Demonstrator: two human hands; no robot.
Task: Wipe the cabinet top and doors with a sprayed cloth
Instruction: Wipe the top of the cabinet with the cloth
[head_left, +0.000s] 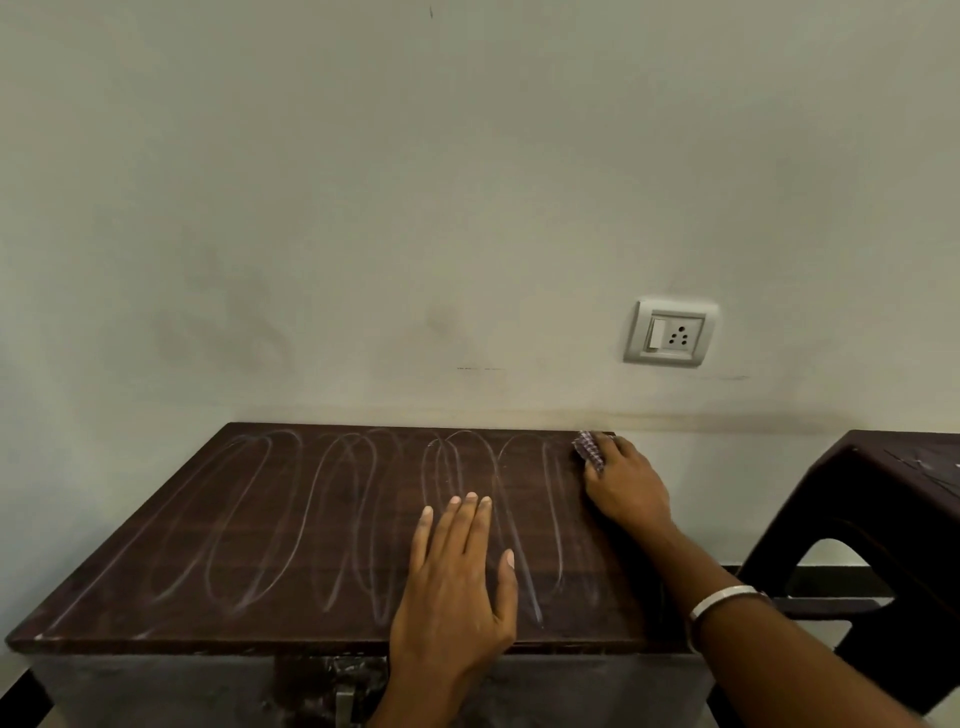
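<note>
The dark brown wooden cabinet top fills the lower middle of the view and carries looping pale wipe streaks. My left hand lies flat on it near the front edge, fingers straight and spread. My right hand is at the far right corner by the wall, pressing a small checked cloth onto the top; only a bit of cloth shows from under the fingers. Below the front edge, the grey cabinet front with a metal latch is partly visible.
A dark plastic stool stands close to the cabinet's right side. The pale wall runs right behind the cabinet, with a white switch-and-socket plate above the right corner. A metal bangle is on my right wrist.
</note>
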